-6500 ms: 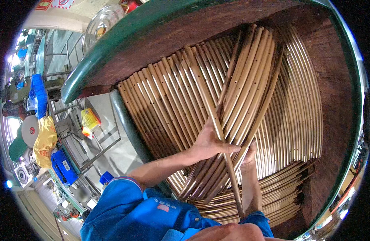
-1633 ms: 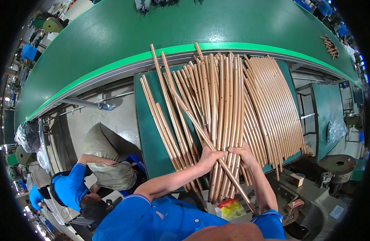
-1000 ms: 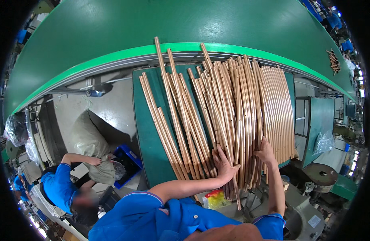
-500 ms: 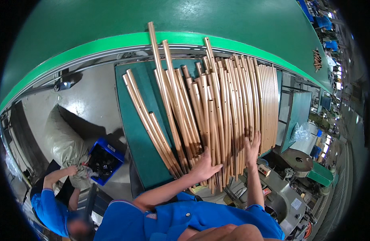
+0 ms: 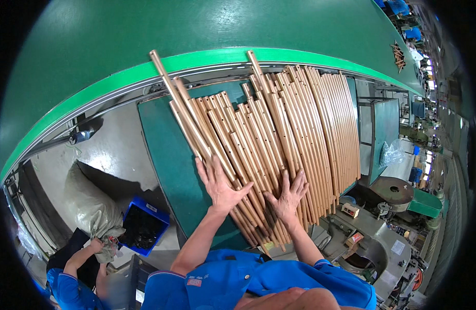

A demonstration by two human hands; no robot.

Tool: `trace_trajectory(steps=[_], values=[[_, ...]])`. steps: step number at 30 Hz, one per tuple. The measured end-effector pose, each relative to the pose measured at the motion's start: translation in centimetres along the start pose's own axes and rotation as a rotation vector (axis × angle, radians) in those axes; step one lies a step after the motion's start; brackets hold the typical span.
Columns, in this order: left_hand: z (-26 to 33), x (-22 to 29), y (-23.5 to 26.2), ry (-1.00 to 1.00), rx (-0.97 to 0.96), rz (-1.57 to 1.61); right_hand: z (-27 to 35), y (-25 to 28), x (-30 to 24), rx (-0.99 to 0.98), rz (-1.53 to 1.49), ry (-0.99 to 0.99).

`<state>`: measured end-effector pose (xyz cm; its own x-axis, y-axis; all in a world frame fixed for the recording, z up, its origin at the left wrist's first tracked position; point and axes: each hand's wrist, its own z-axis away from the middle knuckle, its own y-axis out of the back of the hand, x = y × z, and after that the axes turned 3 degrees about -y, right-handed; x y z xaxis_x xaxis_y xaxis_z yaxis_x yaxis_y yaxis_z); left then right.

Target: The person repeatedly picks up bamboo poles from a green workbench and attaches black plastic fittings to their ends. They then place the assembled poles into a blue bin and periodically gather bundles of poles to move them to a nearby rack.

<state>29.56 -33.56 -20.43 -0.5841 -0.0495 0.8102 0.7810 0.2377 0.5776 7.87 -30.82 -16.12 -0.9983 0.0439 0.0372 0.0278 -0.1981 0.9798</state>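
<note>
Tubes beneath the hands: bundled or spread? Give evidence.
Spread: the tubes lie mostly side by side across the green table, left hand and right hand open over them.

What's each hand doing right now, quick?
Left hand: open, spread over the left side of the copper-coloured tubes.
Right hand: open, laid on the tubes.

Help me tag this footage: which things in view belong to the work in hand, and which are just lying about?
In the work: bronze-coloured tubes; left hand and right hand, spread over them; green table beneath.

Apparently lying about: short rods on the far bench; clear plastic bag; blue crate, perhaps a co-worker's.
</note>
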Motion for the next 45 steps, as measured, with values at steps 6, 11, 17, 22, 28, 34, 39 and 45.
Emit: trace_trajectory(steps=[6, 11, 17, 22, 28, 34, 39, 45], values=[[-0.8, 0.9, -3.3, -0.051, -0.068, 0.026, -1.3, 0.3, 1.6, 0.061, 0.015, -0.113], [-2.7, 4.2, -6.0, -0.106, -0.112, 0.076, -1.8, -0.2, 3.0, 0.081, 0.047, -0.147], [-3.4, 8.8, -9.9, -0.050, -0.314, -0.143, -3.2, -0.3, 5.2, 0.188, 0.057, -0.123], [-2.7, 11.4, -12.6, -0.132, -0.301, -0.112, -3.1, -0.6, 6.4, 0.194, 0.055, -0.118], [0.5, 11.6, -12.5, -0.308, -0.301, -0.300, -3.0, -0.3, 9.4, 0.258, -0.321, 0.045], [0.9, 9.1, -11.6, -0.398, -0.345, -0.295, -0.7, 1.4, 11.3, 0.490, -0.728, -0.029], [5.8, 3.6, -4.2, -0.151, -0.117, -0.279, 13.2, 0.5, 12.5, 0.517, -1.242, -0.408], [7.6, -1.4, -7.6, -0.289, -0.029, -0.539, 32.1, -5.1, 7.4, 0.411, -1.150, -0.742]])
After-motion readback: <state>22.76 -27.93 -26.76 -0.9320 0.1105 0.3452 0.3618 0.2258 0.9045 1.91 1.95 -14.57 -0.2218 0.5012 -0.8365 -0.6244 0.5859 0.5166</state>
